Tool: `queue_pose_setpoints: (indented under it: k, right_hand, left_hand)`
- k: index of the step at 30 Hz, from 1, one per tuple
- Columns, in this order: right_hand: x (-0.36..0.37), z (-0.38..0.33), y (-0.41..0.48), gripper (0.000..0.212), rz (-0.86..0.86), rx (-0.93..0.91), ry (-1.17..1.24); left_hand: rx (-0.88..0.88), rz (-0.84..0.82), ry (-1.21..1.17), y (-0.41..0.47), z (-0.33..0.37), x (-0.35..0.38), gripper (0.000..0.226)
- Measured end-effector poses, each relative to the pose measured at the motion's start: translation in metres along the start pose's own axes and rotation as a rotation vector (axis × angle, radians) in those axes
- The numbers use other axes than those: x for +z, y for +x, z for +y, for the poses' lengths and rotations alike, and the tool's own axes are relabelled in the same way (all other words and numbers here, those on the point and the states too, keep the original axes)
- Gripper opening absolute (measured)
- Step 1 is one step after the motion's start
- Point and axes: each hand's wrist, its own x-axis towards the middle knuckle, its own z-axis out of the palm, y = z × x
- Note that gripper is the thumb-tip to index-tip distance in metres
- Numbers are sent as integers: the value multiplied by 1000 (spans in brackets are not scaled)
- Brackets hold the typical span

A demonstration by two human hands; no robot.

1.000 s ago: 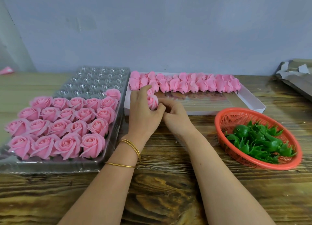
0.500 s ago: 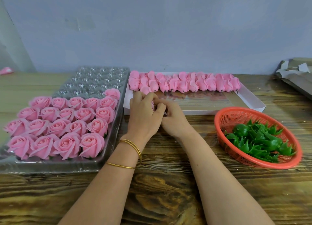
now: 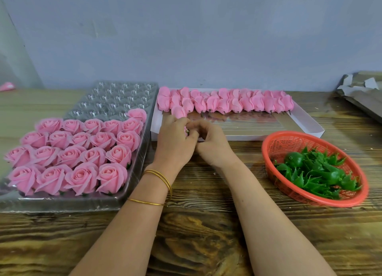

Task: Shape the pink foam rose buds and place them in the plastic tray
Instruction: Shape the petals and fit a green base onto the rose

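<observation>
Head view: your left hand (image 3: pixel 175 145) and right hand (image 3: pixel 214 147) met at the white box's (image 3: pixel 310 123) near edge, fingers of both curled round one rose bud (image 3: pixel 186 130), mostly hidden. The plastic tray (image 3: pixel 115 97) sat left on the bench (image 3: pixel 206 234), its front rows holding shaped roses (image 3: pixel 82 151).

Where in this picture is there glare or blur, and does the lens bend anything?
Head view: glare glints on the empty cups of the clear plastic tray; the shiny floor of the white cardboard box mirrors the pink foam buds; the round orange plastic basket looks slightly smeared; the grey wall's left corner leans, a wide-angle distortion.
</observation>
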Motion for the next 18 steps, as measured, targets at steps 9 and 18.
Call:
queue_pose_setpoints:
  k: [9, 18]
  right_hand:
    - [0, -3, 0, 40, 54, 25, 33]
    - [0, -4, -3, 34, 37, 35, 1]
  left_hand:
    - [19, 22, 45, 2, -4, 4, 18]
    - [59, 39, 75, 4, -8, 4, 13]
